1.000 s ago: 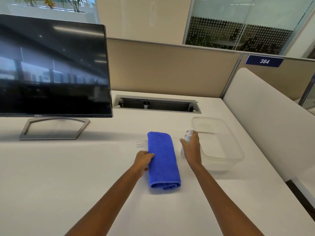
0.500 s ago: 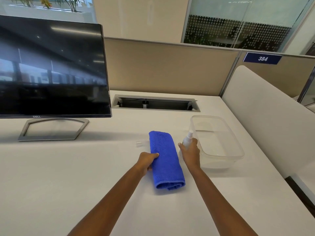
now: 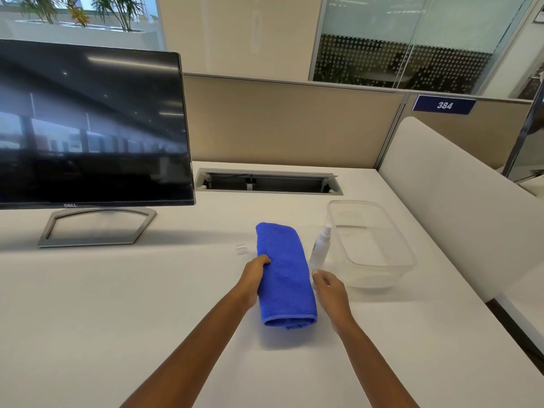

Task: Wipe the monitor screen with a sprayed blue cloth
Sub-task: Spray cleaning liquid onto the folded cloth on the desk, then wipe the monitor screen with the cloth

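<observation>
A folded blue cloth point(image 3: 284, 272) lies lengthwise on the white desk point(image 3: 117, 319). My left hand point(image 3: 254, 278) grips its left edge, fingers curled over the fold. A small white spray bottle point(image 3: 320, 248) stands upright just right of the cloth. My right hand point(image 3: 329, 287) sits right in front of the bottle's base, fingers loosely curled and holding nothing. The dark monitor point(image 3: 88, 128) stands on its grey stand point(image 3: 97, 226) at the far left, screen off and reflecting the room.
A clear plastic container point(image 3: 409, 254) sits right of the bottle. A small clear cap point(image 3: 240, 248) lies left of the cloth. A cable slot point(image 3: 268, 182) runs along the desk's back, under a beige partition. A white panel bounds the right side.
My right hand has let go of the spray bottle and drawn back toward me; the bottle now stands alone. My left hand stays on the cloth's left edge.
</observation>
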Action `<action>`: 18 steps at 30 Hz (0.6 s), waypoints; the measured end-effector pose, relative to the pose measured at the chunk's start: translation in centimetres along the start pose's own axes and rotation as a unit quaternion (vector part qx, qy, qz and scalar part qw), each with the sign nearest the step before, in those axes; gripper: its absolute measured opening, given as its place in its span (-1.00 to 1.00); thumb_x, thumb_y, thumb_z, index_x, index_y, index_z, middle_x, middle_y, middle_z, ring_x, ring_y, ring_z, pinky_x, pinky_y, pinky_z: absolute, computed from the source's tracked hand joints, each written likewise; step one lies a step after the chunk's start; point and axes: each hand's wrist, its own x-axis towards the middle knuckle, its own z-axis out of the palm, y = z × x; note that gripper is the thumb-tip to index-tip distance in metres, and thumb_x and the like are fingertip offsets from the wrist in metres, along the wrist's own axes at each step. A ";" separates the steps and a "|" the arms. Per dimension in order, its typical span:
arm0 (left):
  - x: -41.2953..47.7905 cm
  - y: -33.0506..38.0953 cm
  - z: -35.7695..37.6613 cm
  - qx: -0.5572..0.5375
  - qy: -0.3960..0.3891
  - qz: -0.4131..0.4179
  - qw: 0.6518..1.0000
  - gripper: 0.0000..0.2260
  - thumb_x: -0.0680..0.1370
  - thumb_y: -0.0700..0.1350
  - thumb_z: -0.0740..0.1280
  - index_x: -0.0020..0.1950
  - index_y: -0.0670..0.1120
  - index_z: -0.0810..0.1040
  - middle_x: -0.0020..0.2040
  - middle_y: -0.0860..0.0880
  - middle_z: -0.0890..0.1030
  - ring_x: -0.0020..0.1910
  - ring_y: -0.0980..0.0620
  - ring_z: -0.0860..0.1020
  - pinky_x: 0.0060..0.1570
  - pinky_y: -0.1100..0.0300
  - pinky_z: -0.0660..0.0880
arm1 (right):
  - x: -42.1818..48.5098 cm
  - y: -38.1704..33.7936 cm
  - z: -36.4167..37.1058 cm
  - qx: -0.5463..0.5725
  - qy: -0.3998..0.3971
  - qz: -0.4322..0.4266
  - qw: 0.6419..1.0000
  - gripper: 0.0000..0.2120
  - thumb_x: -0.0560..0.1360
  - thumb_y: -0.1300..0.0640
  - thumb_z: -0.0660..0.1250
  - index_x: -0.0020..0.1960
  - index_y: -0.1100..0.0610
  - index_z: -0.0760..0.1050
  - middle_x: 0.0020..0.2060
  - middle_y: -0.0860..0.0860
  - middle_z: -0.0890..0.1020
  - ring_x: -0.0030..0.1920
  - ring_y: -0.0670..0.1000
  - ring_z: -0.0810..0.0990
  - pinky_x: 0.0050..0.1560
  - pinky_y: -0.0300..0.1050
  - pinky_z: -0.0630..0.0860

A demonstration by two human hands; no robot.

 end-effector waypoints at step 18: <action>-4.6 0.6 -5.3 -0.049 -0.039 0.014 0.998 -0.75 0.57 0.05 0.15 -0.09 -0.05 0.53 -0.15 -0.05 0.63 -0.19 0.00 0.57 -0.28 0.13 0.47 | -4.7 -3.2 5.7 0.407 -0.257 0.064 0.874 -0.65 0.33 -0.12 0.31 -0.15 0.13 0.69 -0.14 0.15 0.70 -0.21 0.14 0.69 -0.24 0.01 0.61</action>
